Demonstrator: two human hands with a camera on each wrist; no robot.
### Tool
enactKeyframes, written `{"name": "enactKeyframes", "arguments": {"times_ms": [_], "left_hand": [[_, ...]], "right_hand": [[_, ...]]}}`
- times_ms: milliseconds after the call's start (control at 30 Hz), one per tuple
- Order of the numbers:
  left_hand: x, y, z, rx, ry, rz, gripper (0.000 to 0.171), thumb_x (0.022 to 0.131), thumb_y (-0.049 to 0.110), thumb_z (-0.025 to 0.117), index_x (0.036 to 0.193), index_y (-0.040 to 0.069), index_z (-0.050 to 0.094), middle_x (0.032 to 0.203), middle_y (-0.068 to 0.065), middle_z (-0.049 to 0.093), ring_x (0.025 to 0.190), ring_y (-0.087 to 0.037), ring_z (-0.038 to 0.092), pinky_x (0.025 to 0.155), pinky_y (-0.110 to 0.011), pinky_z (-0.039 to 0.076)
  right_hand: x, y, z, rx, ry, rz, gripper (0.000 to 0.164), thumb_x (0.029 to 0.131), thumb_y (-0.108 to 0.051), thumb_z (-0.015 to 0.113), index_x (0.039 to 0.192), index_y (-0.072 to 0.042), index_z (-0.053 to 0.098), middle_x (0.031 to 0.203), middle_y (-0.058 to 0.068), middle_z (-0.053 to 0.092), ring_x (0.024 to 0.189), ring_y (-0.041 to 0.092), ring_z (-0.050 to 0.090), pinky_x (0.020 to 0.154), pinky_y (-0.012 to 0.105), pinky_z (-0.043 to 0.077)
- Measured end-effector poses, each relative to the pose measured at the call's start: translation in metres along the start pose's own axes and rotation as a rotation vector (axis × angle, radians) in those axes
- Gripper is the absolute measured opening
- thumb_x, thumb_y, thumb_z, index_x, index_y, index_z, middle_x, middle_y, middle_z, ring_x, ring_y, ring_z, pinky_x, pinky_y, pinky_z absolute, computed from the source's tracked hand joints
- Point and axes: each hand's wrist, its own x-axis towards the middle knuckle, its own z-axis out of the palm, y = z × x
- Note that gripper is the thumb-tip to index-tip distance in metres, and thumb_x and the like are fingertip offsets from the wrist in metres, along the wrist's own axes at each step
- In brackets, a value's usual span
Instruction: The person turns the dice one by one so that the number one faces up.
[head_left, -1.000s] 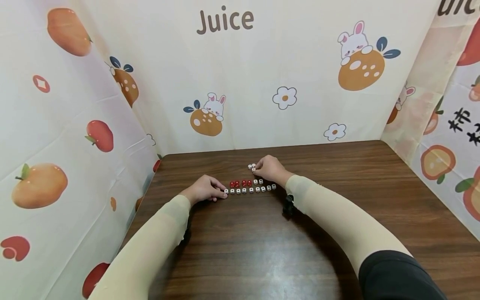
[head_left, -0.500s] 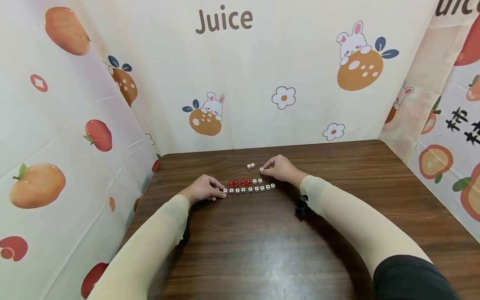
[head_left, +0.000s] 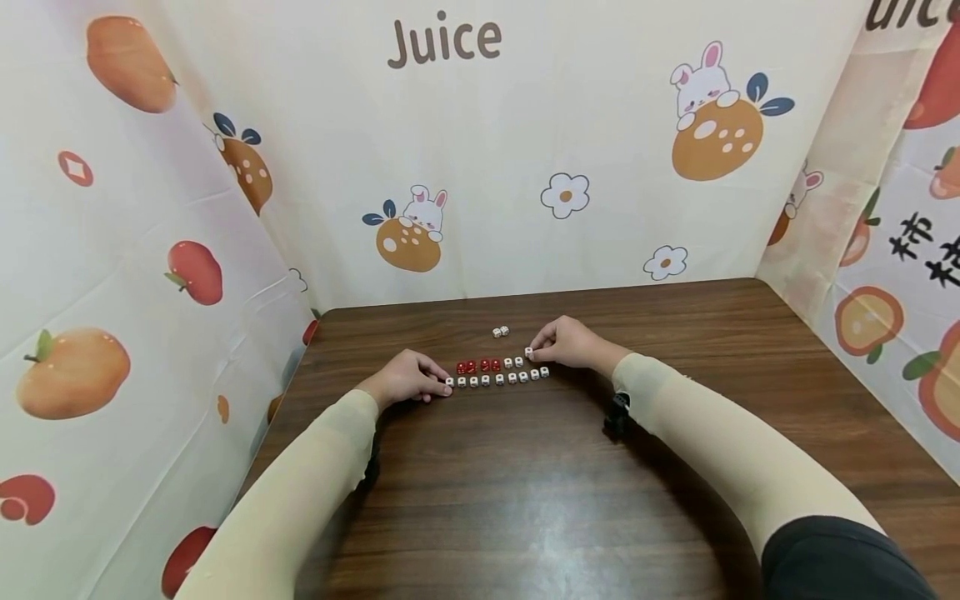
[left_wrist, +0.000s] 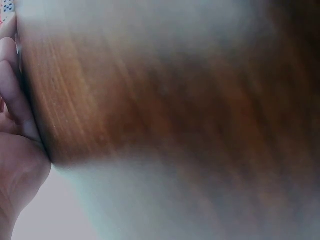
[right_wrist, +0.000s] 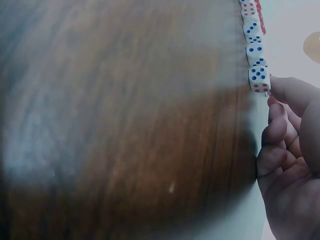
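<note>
In the head view, a front row of several white dice (head_left: 499, 379) runs across the table. My left hand (head_left: 405, 377) rests at its left end, thumb and forefinger pinching the end white die (head_left: 450, 382). Behind that row lies a second, shorter one: several red dice (head_left: 471, 367), then two white dice (head_left: 513, 362). To the right of these, my right hand (head_left: 570, 342) pinches a white die (head_left: 528, 352) between its fingertips. In the right wrist view the front row's end die (right_wrist: 259, 79) shows close to the thumb; the pinched die is hidden there.
Two loose white dice (head_left: 500, 332) sit side by side farther back on the brown wooden table (head_left: 480, 483). A printed cloth (head_left: 480, 167) hangs behind the table and along both sides.
My right hand has carried its white die away from the two loose dice, first rightward, then nearer to the end of the second row. The left hand stays in place.
</note>
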Motion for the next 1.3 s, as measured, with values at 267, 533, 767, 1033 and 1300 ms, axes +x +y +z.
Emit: {"name": "enactKeyframes", "arguments": {"times_ms": [267, 533, 767, 1033, 1300], "left_hand": [[0.0024, -0.0016, -0.0003, 0.006, -0.001, -0.003, 0.028, 0.082, 0.028, 0.094, 0.104, 0.013, 0.084, 0.098, -0.003, 0.079, 0.063, -0.010, 0.065, 0.061, -0.028, 0.059], [-0.0004, -0.0005, 0.0001, -0.002, -0.001, -0.003, 0.030, 0.083, 0.027, 0.094, 0.106, 0.012, 0.083, 0.084, -0.001, 0.077, 0.060, -0.009, 0.063, 0.060, -0.027, 0.058], [-0.0006, 0.0007, 0.0000, 0.000, -0.003, -0.008, 0.031, 0.083, 0.027, 0.094, 0.107, 0.011, 0.083, 0.080, 0.001, 0.076, 0.060, -0.008, 0.063, 0.060, -0.026, 0.057], [-0.0007, -0.0001, -0.0004, 0.004, -0.004, -0.006, 0.028, 0.083, 0.028, 0.093, 0.105, 0.013, 0.084, 0.087, -0.001, 0.078, 0.060, -0.009, 0.062, 0.058, -0.027, 0.056], [0.0017, -0.0016, -0.0006, -0.011, -0.004, -0.005, 0.028, 0.082, 0.027, 0.094, 0.104, 0.012, 0.084, 0.089, -0.002, 0.079, 0.061, -0.010, 0.064, 0.060, -0.028, 0.058]], "right_hand": [[-0.0024, 0.0027, -0.0028, -0.029, -0.046, -0.045, 0.010, 0.092, -0.029, 0.084, 0.097, -0.021, 0.085, 0.078, -0.007, 0.076, 0.069, 0.010, 0.062, 0.068, 0.029, 0.052], [-0.0025, 0.0032, -0.0052, -0.010, -0.101, -0.046, 0.007, 0.093, -0.027, 0.083, 0.098, -0.022, 0.085, 0.079, -0.006, 0.076, 0.067, 0.010, 0.061, 0.066, 0.028, 0.051], [-0.0022, 0.0031, -0.0061, -0.018, -0.109, -0.060, 0.007, 0.091, -0.027, 0.084, 0.097, -0.023, 0.085, 0.078, -0.007, 0.076, 0.067, 0.009, 0.061, 0.067, 0.028, 0.052], [0.0007, 0.0052, -0.0064, 0.015, -0.121, -0.062, 0.010, 0.090, -0.028, 0.085, 0.098, -0.022, 0.085, 0.077, -0.006, 0.076, 0.066, 0.009, 0.059, 0.066, 0.027, 0.051], [0.0018, 0.0051, -0.0088, 0.041, -0.140, -0.035, 0.011, 0.090, -0.028, 0.085, 0.099, -0.021, 0.086, 0.077, -0.006, 0.076, 0.065, 0.008, 0.057, 0.064, 0.025, 0.049]]}}
